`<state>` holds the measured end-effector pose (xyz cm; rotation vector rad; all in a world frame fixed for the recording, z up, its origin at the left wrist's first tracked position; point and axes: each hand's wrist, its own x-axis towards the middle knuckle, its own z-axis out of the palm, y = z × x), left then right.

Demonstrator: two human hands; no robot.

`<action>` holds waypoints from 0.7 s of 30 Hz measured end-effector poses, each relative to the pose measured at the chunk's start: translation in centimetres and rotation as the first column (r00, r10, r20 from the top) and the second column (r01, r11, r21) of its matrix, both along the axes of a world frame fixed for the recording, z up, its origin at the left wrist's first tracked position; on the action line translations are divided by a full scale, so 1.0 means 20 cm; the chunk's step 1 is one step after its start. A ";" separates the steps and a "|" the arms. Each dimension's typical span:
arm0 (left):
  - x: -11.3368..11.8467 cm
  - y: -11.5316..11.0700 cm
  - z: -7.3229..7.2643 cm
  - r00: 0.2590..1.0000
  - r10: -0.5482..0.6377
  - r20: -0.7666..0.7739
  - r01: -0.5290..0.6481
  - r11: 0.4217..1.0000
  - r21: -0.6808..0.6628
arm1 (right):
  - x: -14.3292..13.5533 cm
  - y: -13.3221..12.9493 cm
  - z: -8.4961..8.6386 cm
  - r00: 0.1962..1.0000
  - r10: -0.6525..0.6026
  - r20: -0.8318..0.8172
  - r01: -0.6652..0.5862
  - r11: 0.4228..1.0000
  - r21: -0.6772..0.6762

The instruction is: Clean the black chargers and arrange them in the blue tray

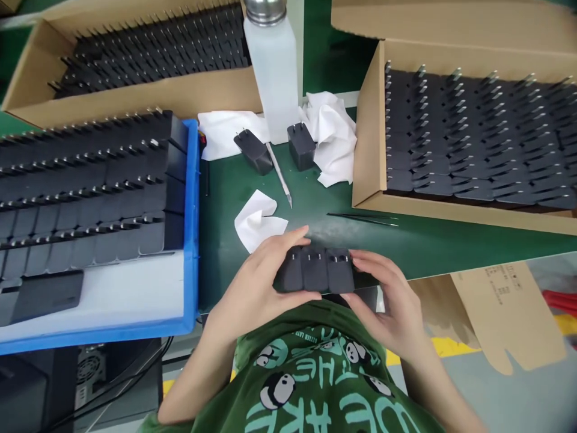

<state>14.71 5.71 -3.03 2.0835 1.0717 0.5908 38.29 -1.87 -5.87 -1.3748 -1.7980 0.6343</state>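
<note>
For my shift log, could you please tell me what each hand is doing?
Left hand: closed on the row of black chargers.
Right hand: closed on its other end.

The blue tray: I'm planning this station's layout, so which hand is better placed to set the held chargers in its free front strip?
Probably the left hand. The blue tray lies on its side, with bare white floor in front. The right hand, also gripping the chargers, would have to cross the body.

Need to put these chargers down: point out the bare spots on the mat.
Bare green mat lies between the tweezers and the near table edge. A smaller patch sits between the blue tray and the folded wipe. Around the bottle it is crowded.
</note>
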 end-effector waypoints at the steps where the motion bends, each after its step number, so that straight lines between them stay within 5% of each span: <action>1: 0.01 0.00 -0.01 1.000 0.000 0.012 0.000 1.000 -0.002 | -0.01 0.00 -0.01 0.999 0.005 -0.042 -0.006 1.000 -0.023; 7: 0.01 -0.01 -0.03 0.998 0.040 0.058 -0.037 0.998 -0.053 | 0.00 0.02 -0.03 0.968 0.017 -0.250 -0.048 0.991 -0.122; 16: 0.02 -0.01 -0.05 0.996 0.031 0.082 -0.026 0.998 -0.057 | -0.03 0.08 0.07 0.958 0.186 0.219 -0.206 0.976 0.075; 21: 0.02 -0.01 -0.06 0.994 0.023 0.106 -0.019 0.999 -0.044 | -0.08 0.09 0.06 0.970 0.165 0.181 -0.184 0.979 0.090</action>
